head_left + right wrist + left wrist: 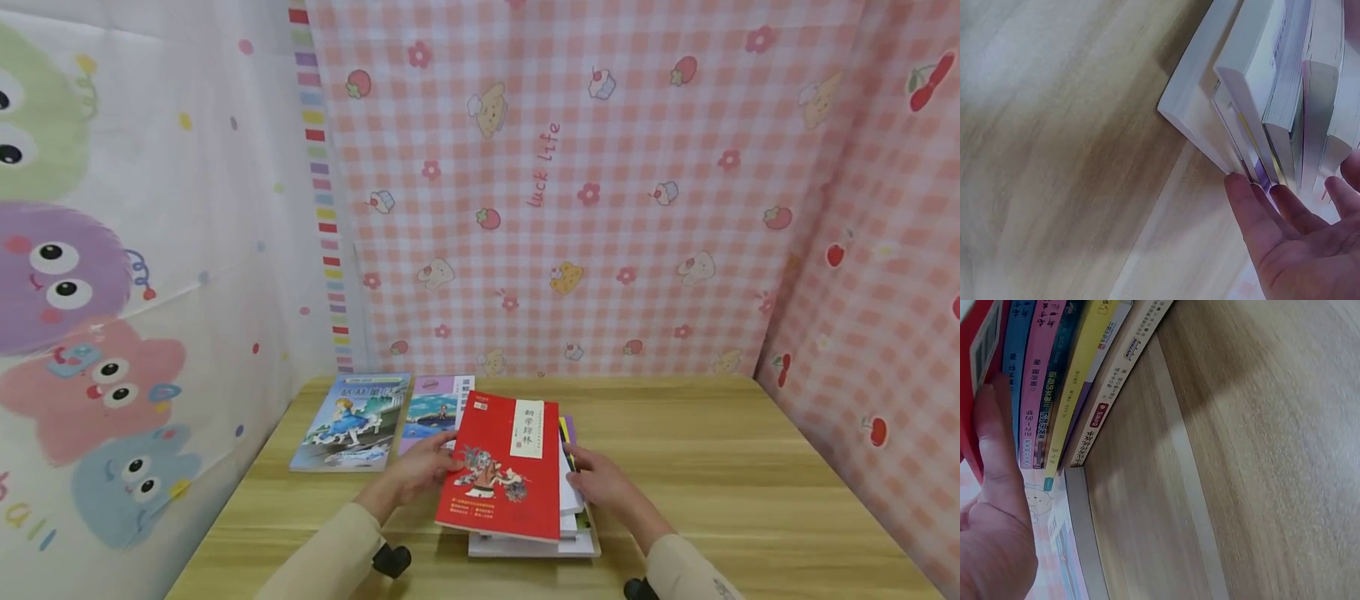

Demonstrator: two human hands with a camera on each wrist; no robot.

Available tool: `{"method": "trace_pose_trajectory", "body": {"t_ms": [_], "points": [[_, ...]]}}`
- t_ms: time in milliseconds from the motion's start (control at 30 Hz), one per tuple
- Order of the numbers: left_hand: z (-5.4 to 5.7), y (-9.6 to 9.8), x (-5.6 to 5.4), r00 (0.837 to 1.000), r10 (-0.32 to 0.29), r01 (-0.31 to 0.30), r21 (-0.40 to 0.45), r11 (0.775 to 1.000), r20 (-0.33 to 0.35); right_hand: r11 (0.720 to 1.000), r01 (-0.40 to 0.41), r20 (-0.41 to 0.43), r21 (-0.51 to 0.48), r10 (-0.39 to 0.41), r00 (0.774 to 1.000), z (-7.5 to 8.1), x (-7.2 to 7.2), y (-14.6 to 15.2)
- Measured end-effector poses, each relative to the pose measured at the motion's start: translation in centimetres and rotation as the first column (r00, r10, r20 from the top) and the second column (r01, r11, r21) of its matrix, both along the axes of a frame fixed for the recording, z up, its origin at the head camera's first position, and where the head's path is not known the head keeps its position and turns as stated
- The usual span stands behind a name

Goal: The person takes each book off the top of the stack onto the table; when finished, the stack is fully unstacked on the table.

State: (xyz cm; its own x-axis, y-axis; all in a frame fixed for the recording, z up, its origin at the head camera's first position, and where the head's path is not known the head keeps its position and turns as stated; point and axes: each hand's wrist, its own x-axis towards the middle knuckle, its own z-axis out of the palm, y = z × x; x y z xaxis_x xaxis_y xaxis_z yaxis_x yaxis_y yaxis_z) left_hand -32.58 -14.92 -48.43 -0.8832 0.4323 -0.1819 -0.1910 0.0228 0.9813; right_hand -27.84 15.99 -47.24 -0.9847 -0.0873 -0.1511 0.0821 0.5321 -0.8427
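Note:
A red book (538, 492) lies tilted on top of a stack of books (517, 547) near the front of the table. My left hand (420, 471) pinches its left edge, the thumb on the cover. In the left wrist view, blue, pink, dark, yellow and cream spines (1030, 394) show below the red book. On the stack's other side, my right hand (603, 485) rests its extended fingertips against the books' edges. White page edges (1319, 106) fan out unevenly above those fingers in the right wrist view.
A book with a girl in a blue dress (352, 425) lies at the table's back left. Beside it is a purple and blue book (431, 417), partly hidden by the red one. Patterned cloths (570, 233) hang behind and at both sides of the wooden table (712, 467).

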Motion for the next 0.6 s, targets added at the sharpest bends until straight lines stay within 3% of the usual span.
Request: {"method": "trace_pose_trajectory", "body": {"t_ms": [600], "points": [[-0.1, -0.58, 0.45, 0.998, 0.056, -0.055, 0.06, 0.997, -0.006, 1.0, -0.008, 0.031, -0.023, 0.009, 0.999, 0.06, 0.56, -0.05]]}}
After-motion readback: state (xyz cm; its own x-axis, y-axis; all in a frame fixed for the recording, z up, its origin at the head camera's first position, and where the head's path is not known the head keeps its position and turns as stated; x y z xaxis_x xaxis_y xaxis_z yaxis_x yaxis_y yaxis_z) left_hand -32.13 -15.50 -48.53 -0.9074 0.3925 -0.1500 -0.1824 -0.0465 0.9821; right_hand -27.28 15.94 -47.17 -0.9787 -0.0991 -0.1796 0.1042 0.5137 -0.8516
